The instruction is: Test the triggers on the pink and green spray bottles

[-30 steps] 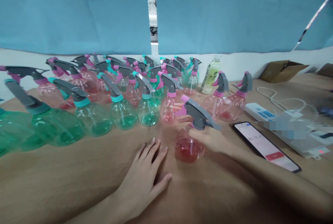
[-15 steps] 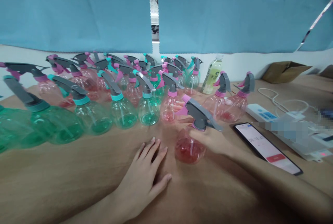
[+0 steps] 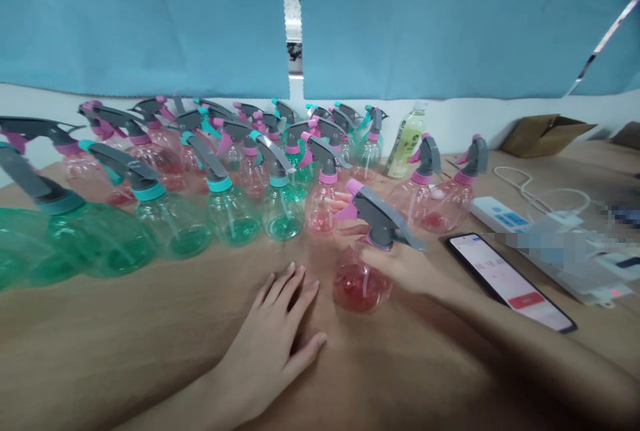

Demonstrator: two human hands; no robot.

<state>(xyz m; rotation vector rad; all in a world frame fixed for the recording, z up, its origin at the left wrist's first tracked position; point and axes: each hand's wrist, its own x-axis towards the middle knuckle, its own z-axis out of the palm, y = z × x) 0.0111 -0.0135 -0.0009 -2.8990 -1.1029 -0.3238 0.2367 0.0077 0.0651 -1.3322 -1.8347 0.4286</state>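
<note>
Right hand [image 3: 395, 267] clasped round pink spray bottle [image 3: 361, 287], left hand [image 3: 275, 327] spread flat, more bottles [image 3: 283, 217] behind, phone [image 3: 509, 281] nearby

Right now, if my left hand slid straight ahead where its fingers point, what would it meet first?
Probably the pink-collared spray bottle behind and left of the held bottle, though depth is unclear.

Single head-worn camera, looking forward and down across a tabletop [image 3: 150, 331], close above it, facing blue cloth [image 3: 150, 17]
</note>
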